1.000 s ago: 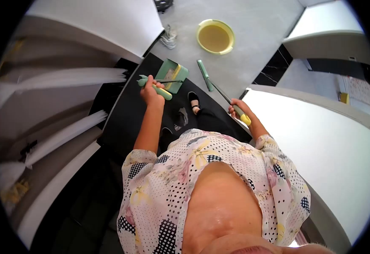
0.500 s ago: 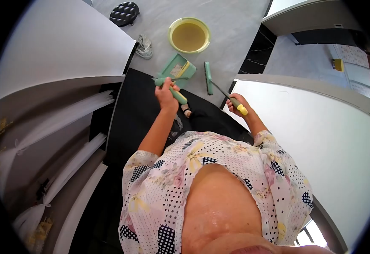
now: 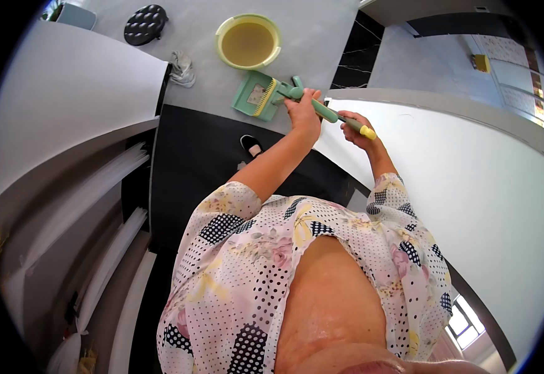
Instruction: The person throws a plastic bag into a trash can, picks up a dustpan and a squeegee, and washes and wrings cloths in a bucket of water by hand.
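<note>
My left hand (image 3: 303,113) is closed around the green handle of a green dustpan (image 3: 253,96), which hangs over the grey floor with its comb edge showing. Just to its right, my right hand (image 3: 360,132) grips the yellow-tipped handle of a small broom (image 3: 340,119). The two handles lie close together and cross at my left hand. That hand and the dustpan hide the broom's head.
A yellow-green basin (image 3: 248,42) of brownish liquid stands on the grey floor beyond the dustpan. A grey rag (image 3: 183,67) and a black dimpled disc (image 3: 145,23) lie to the left. A black mat (image 3: 191,156) is underfoot, with white panels on both sides.
My left hand has swung right with the dustpan, up against the broom handle. The broom head, earlier out on the floor, is now out of sight behind the hand and dustpan.
</note>
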Available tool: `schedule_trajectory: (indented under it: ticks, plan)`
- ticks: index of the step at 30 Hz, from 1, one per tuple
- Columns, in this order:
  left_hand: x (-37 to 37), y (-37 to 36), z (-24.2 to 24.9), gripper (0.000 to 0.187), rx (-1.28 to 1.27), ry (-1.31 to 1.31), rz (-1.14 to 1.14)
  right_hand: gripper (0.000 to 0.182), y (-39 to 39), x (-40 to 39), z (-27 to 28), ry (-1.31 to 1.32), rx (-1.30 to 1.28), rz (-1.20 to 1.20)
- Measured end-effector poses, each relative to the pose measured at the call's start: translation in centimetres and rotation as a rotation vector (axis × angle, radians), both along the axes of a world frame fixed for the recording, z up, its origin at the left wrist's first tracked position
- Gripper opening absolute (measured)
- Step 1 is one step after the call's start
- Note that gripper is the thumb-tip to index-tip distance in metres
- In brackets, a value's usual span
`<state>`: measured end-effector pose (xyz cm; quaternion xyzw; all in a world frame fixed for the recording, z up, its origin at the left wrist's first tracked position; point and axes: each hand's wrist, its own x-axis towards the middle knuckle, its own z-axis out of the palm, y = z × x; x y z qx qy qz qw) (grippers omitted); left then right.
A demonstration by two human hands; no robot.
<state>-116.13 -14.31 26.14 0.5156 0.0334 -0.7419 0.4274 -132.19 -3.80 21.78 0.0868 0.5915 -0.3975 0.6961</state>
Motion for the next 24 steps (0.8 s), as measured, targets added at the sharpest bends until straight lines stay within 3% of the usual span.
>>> schedule_trajectory:
  ticks: [4,8,11,14,15,17,21,24]
  plan:
    - [-2.9,1.4,-2.2,0.05,-0.063,0.053,-0.143,0.022,-1.1,-3.4,-0.3,0.008,-0.084,0.046]
    - [-2.6,2.7,-0.1,0.04,-0.03,0.027,-0.36,0.024,-3.0,-4.7,-0.2,-0.01,-0.108,0.028]
    - [-1.5,3.4,0.1,0.05,-0.043,-0.005,-0.71,0.034,-3.2,-5.0,-0.7,-0.062,-0.116,-0.03]
    - [-1.9,6.3,-2.3,0.092,-0.192,-0.084,-1.004,0.05,-1.5,-5.4,-2.0,-0.053,-0.132,-0.146]
    - [-0.9,6.0,-0.5,0.094,-0.193,0.054,-1.082,0.051,-1.1,-5.1,-2.3,0.016,-0.103,-0.21]
    - [0.1,6.6,0.4,0.092,-0.266,0.117,-1.197,0.057,2.1,-8.0,-4.4,-0.261,-0.27,-0.332]
    - [2.5,8.3,-0.2,0.095,-0.266,0.205,-1.273,0.065,7.6,-9.5,-3.9,-0.188,-0.347,-0.558]
    - [5.2,10.0,-1.6,0.093,-0.056,0.25,-1.17,0.07,10.9,-11.0,-6.2,-0.031,-0.196,-0.667]
